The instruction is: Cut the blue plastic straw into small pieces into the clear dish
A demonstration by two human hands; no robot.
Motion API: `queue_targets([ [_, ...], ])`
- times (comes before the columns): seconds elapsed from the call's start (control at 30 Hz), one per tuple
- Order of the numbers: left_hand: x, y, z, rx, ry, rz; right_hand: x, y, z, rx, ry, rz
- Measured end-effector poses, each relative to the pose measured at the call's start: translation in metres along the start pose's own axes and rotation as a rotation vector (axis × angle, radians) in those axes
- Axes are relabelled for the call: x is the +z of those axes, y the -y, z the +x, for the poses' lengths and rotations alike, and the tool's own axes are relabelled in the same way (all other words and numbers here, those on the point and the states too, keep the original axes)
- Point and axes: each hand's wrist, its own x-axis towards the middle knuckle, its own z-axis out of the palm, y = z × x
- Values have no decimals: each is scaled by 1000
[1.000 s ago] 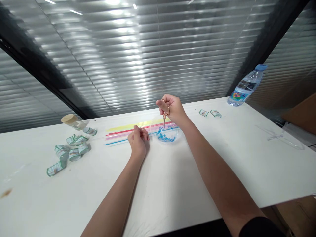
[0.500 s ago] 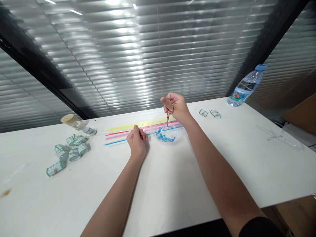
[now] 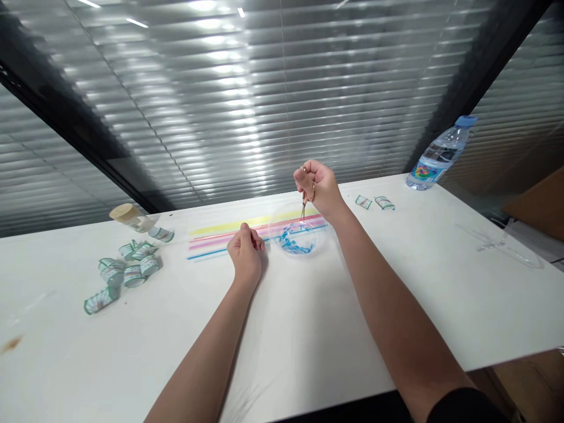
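My right hand [image 3: 318, 187] is closed around the handles of a small pair of scissors [image 3: 304, 205], its blades pointing down over a clear round bowl [image 3: 324, 247]. Small blue cut pieces [image 3: 294, 244] lie in the bowl. My left hand [image 3: 245, 249] rests just left of the bowl with its fingers curled; whatever sits in them, if anything, is hidden. Beneath and behind the hand lie thin coloured strips: yellow [image 3: 220, 226], pink [image 3: 209, 242] and blue [image 3: 207, 255]. They run on toward the bowl, some visible through it.
On the left, several rolled green-and-white labels [image 3: 134, 275] lie near a clear jar with a beige lid [image 3: 125, 211]. Two more flat labels [image 3: 374, 202] lie right of my right hand. A water bottle [image 3: 434, 158] stands at the back right corner. Blinds [image 3: 264, 100] rise behind the table.
My right hand has moved slightly up and to the right with the scissors. The left hand and the bowl are almost unchanged.
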Motion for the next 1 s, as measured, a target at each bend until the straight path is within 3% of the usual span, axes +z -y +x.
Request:
queue_targets([
  [1.0, 2, 0, 0, -51, 14, -73, 6, -3, -1, 42, 61, 40],
])
